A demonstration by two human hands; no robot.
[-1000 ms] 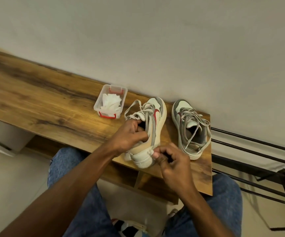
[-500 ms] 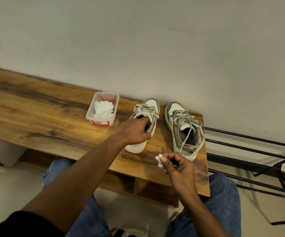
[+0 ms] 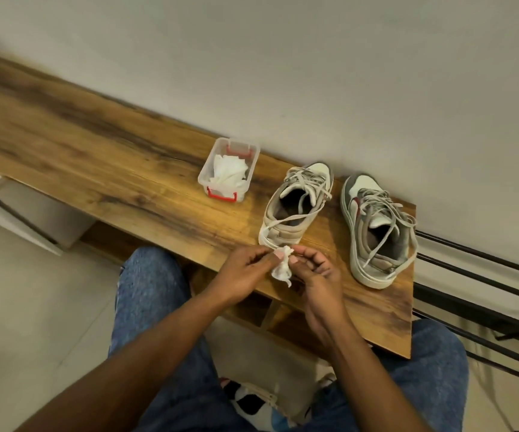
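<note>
I see both grips meeting above the near edge of the desk (image 3: 96, 145). The left grip (image 3: 242, 272) pinches the top of a small crumpled tissue (image 3: 281, 268) between thumb and forefinger. The right grip (image 3: 317, 275) has its fingers curled in and nips the same tissue from the other side. The tissue hangs between them, just in front of the heel of the left shoe (image 3: 297, 207); I cannot tell whether it touches the heel.

That shoe stands upright on the desk with its toe towards the wall, and a loose lace lies across its opening. The right shoe (image 3: 376, 229) stands beside it, apart, near the desk's right end, its laces slack. A clear box (image 3: 202, 177) with red clips sits to the left of the shoes and holds more white tissues. Black rack (image 3: 470, 275) bars run past the desk's right end. My view also takes in blue jeans at the bottom.
</note>
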